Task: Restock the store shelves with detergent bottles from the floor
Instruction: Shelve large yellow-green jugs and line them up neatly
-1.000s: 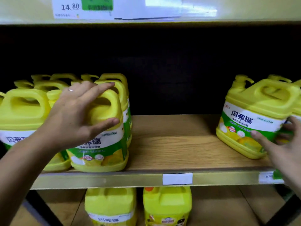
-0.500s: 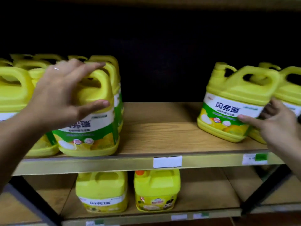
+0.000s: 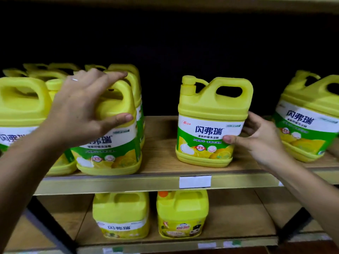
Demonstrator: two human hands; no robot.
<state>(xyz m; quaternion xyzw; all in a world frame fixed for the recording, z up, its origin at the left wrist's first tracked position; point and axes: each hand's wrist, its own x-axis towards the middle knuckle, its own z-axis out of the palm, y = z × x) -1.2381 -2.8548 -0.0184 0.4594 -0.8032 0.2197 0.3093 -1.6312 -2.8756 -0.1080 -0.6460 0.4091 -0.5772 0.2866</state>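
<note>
One bottle [image 3: 212, 121] now upright, farther left.

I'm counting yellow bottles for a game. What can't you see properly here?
All in the head view:
1. Back bottles at left: hidden behind the front ones, blurred; uncountable.
2. Front left bottle: label partly covered by the left hand.
3. Far right bottle: cut by the frame edge, blurred.
4. Right hand: fingertips hidden behind the middle bottle.
5. Shelf tag: no print legible.
</note>
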